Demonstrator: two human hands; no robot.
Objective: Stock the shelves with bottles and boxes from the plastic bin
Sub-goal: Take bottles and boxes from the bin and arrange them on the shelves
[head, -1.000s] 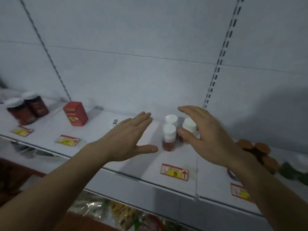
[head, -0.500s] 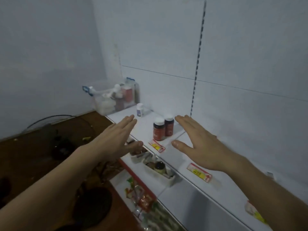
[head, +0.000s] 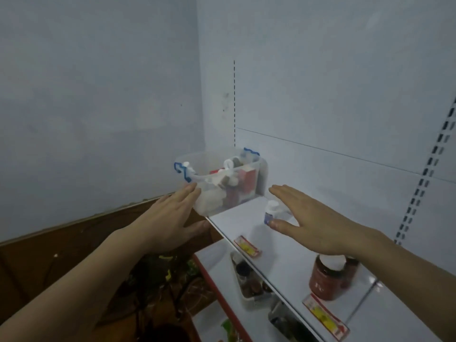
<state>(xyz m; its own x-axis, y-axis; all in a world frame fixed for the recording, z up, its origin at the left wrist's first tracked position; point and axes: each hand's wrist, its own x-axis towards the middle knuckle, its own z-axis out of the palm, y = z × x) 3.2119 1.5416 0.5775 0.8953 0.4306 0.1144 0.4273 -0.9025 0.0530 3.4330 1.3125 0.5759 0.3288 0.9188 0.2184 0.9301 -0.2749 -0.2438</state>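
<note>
Plastic bin (head: 209,208) sits at shelf's (head: 237,218) far end, small bottle (head: 271,212) just right.

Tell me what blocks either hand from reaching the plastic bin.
Nothing visible does. The left hand is already at the plastic bin; the small white bottle stands beside the right hand, off its path.

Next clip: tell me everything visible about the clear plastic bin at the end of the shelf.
The plastic bin is a clear, lidless rectangular tub with blue latch handles at both short ends. It stands upright at the far left end of the white shelf, against the back panel. Inside is a jumble of white-capped bottles and red boxes. The left hand, fingers straight, reaches its near corner; contact is unclear.
</note>
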